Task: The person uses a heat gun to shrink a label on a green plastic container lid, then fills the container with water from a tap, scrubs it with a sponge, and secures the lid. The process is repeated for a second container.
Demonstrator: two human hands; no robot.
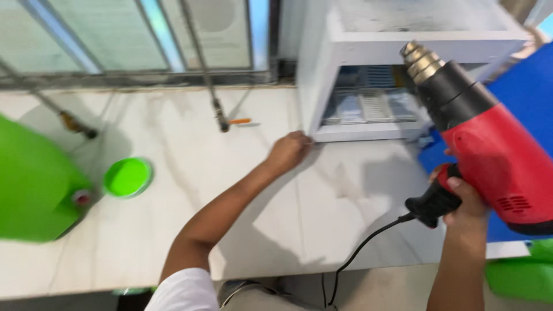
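My right hand [464, 198] grips the black handle of a red and black heat gun [489, 144]. Its metal nozzle points up and away toward a white cabinet-like box [368, 40] on the counter. A black cord hangs from the handle down past the counter's edge. My left hand [288, 151] reaches forward with fingers curled at the lower left corner of the white box, touching its bottom edge. Whether it pinches anything there is unclear. Inside the box sit pale blue and white trays.
A white marble-patterned counter [230, 190] carries a large green container [34, 184] and a green round lid [128, 177] at left. An orange-tipped pen [241, 121] lies near the window. A blue surface [518, 92] is at right, a green object [521, 276] below it.
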